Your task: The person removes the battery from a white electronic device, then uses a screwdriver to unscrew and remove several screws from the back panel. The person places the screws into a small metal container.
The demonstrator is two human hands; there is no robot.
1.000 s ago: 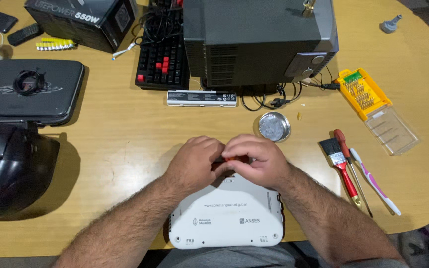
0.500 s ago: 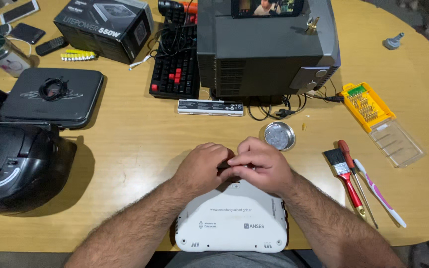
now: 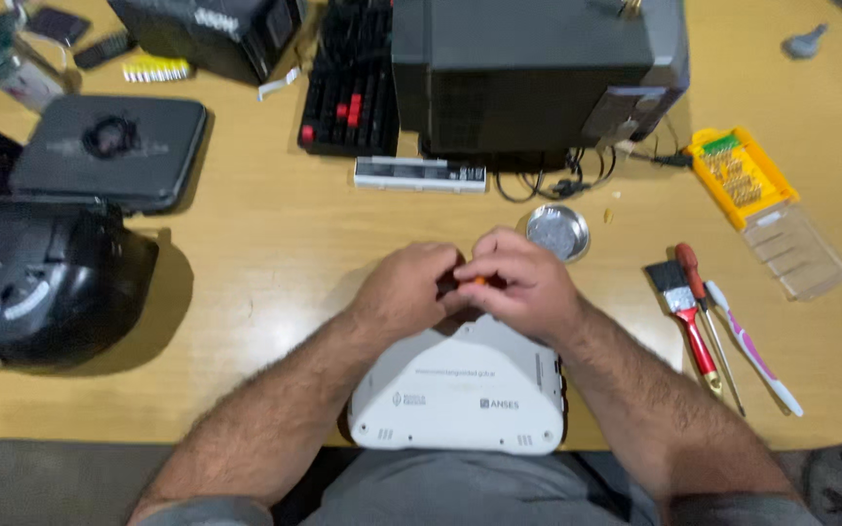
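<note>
Left hand [image 3: 406, 290] and right hand [image 3: 520, 282] pinch a small orange item [image 3: 479, 281] together above the near white plastic laptop [image 3: 460, 390]; round metal dish [image 3: 556, 232] sits just beyond.

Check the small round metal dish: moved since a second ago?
No. The round metal dish sits just below the computer case cables as before; only the camera shifted.

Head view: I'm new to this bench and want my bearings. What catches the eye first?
Two bare hands, left hand and right hand, meet at the centre, pinching a small orange object above a white closed laptop at the table's near edge. Behind them stands a big grey computer case; to the right lie a paintbrush and a yellow bit case.
</note>
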